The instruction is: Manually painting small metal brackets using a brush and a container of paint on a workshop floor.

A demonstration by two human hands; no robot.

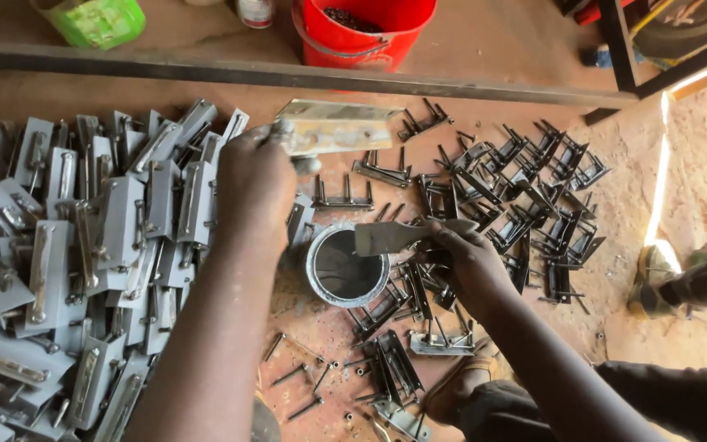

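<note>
A reddish dirt floor [484, 49] carries everything, crossed near the top by a long dark steel bar [288, 74]; to the left spreads the largest mass, a heap of grey painted metal latch plates [83, 245], overlapping one another and reaching from the left edge to the left forearm; to the right lies a looser scatter of dark unpainted metal brackets [525, 196], many with prongs standing up, running down toward the person's knee; beyond the bar stands a red bucket [362, 33] with dark small pieces inside, and a green container [96, 20] sits at the upper left; between the two forearms rests an open round tin of grey paint [345, 266], upright on the floor, touching brackets on its right side; the left hand [255, 184] is closed around the end of a pale metal latch plate [337, 127], holding it raised above the floor, just above the tin; the right hand [468, 262] is clamped on a flat paint-coated brush [390, 236], whose broad grey end reaches over the tin's rim; the two hands are apart, one on each side of the tin; loose bolts [304, 385] and small nuts lie on the floor below the tin.
</note>
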